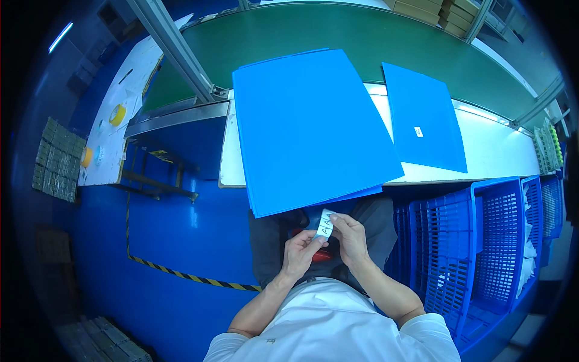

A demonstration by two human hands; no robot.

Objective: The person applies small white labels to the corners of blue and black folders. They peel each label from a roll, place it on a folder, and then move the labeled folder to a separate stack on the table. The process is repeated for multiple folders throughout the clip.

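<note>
Over the person's lap, just below the near edge of a large blue sheet stack (313,136), a short white label strip (324,228) with dark marks is pinched at both ends: the left hand (297,254) grips its lower end between thumb and fingers, the right hand (351,239) its upper end. The stack overhangs the front of a white table (497,145), hiding part of the table and of the green surface (271,30) behind. Just to its right lies a separate blue sheet (425,108) bearing a small white label (418,131). Blue plastic crates (443,241) crowd the space beside the right leg. At the far left, a slanting metal post (172,45) stands near a side table (134,75) holding a yellow tape roll (117,114); striped floor tape (193,279) runs below.
</note>
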